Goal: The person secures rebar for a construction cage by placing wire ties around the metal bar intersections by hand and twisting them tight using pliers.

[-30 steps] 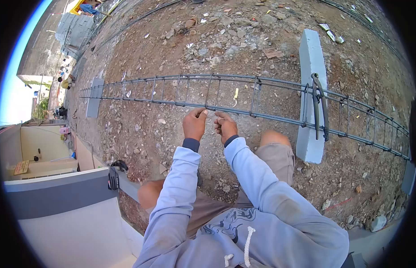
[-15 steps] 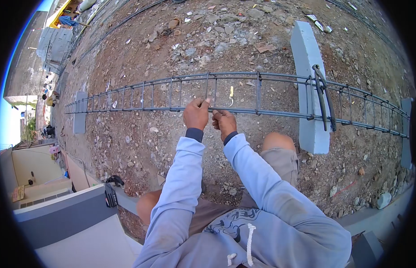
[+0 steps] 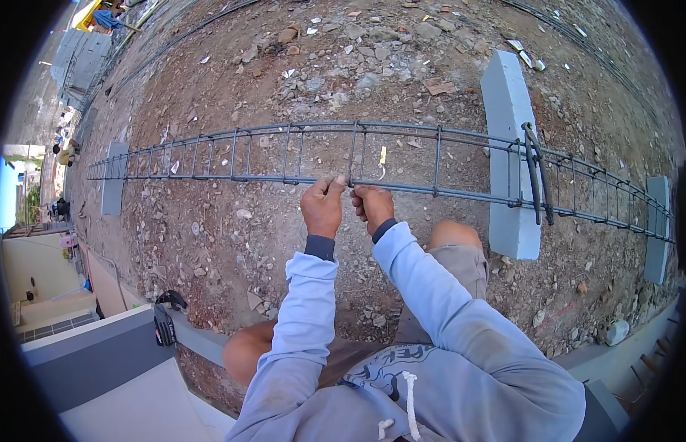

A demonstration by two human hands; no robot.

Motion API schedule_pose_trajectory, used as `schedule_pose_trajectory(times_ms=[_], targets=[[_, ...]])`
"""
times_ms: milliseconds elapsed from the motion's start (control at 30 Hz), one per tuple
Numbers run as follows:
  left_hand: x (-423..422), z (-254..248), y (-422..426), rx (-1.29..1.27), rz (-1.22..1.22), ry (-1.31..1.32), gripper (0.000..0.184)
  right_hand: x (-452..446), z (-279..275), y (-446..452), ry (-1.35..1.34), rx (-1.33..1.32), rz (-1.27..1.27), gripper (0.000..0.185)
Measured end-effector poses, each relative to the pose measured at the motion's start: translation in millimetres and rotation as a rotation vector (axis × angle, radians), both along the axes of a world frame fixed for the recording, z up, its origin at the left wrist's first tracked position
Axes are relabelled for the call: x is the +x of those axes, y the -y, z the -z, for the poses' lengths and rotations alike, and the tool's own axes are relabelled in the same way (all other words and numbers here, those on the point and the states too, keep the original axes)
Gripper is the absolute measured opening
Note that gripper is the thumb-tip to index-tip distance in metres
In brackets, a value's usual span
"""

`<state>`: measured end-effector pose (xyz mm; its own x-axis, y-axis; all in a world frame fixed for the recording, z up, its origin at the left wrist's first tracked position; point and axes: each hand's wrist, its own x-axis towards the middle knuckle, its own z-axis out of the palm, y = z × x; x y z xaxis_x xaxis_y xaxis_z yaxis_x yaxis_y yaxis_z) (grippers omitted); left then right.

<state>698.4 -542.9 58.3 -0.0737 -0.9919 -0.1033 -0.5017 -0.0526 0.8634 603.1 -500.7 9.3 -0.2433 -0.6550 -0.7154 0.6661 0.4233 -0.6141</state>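
A long rebar cage (image 3: 402, 186) of straight bars and rectangular stirrups stretches across the view. At its near lower bar, where a stirrup crosses, my left hand (image 3: 322, 210) pinches with thumb and fingertips. Just to the right, my right hand (image 3: 372, 206) has its fingers curled together at the same joint. Whatever lies between the fingertips is too small to make out. Dark metal pincers (image 3: 536, 177) rest across the cage over a pale blue-grey block (image 3: 514, 228), to the right of both hands.
Another block (image 3: 112, 199) supports the cage at far left, and one more block (image 3: 657, 254) at far right. Stony soil (image 3: 343, 88) with rubble surrounds it. A low wall (image 3: 92, 353) stands at lower left. My bent knees flank my forearms.
The view has shifted slightly, so the cage and blocks appear moved a little. Both hands stay at the same stirrup joint, with the fingertips slightly repositioned.
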Motion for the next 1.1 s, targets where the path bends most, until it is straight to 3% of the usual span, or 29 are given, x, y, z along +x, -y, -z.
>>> schedule_pose_trajectory(times_ms=[67,233,367,433,500,600,733,967,1100], targets=[[14.8,32.9,-16.4,0.073,-0.099,-0.317,0.029,1.8,-4.6,-0.2,0.005,0.014,0.016,0.017],[15.3,68.2,-31.8,0.383,-0.347,-0.644,0.029,7.4,-3.7,0.1,-0.106,-0.016,0.018,0.019],[8.3,92.6,-15.4,0.56,-0.251,-1.007,0.024,14.7,2.0,0.7,-0.259,-0.039,0.056,0.023],[1.3,98.3,-5.9,0.654,-0.276,-0.991,0.022,24.7,12.3,1.7,-0.717,-0.036,-0.016,0.028],[-2.3,97.9,-8.6,0.68,-0.302,-0.982,0.023,28.5,19.6,-1.4,-0.924,-0.036,-0.045,0.034],[-4.7,101.8,-6.8,0.647,-0.214,-1.078,0.022,26.3,-12.3,-2.7,-0.906,0.032,-0.13,0.04],[-11.9,86.9,7.9,0.57,-0.163,-0.73,0.02,26.7,-2.7,4.3,-1.104,0.085,-0.145,0.04],[6.0,84.1,12.6,0.869,-0.031,-0.988,0.011,36.0,-33.1,19.7,-1.079,0.34,-0.141,0.032],[26.0,77.5,18.6,1.173,0.052,-1.165,0.018,42.1,-29.5,24.3,-1.168,0.504,-0.154,0.028]])
